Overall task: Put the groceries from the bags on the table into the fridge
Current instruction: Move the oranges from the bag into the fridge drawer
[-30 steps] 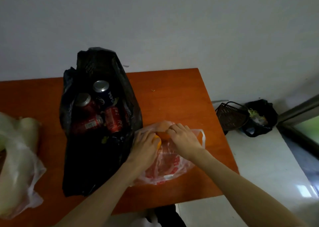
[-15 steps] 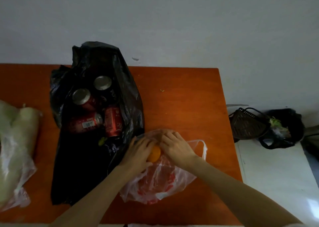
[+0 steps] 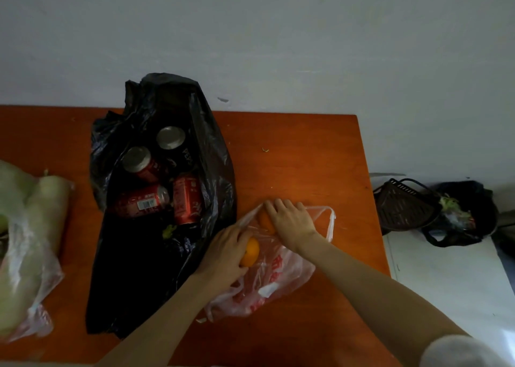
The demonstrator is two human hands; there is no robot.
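Note:
A thin clear bag with red print (image 3: 271, 280) lies on the orange-brown table (image 3: 301, 157) near its right front. My left hand (image 3: 225, 252) is curled around an orange (image 3: 250, 251) at the bag's mouth. My right hand (image 3: 291, 221) lies over a second orange (image 3: 266, 221) inside the bag, fingers wrapped on it. To the left, an open black bag (image 3: 133, 260) holds several soda cans (image 3: 145, 200), red ones and a dark one (image 3: 174, 140). At the far left a clear bag (image 3: 25, 255) holds pale long vegetables.
A grey wall runs behind the table. Right of the table, on the pale floor (image 3: 446, 283), a dark plastic basket (image 3: 404, 205) and a black bag with scraps (image 3: 462, 213) sit against the wall. The table's right edge is close to my right arm.
My hands have drawn apart: the left pulled an orange toward me at the bag's mouth, the right slid further into the bag onto another orange. The view shifted left and tilted down.

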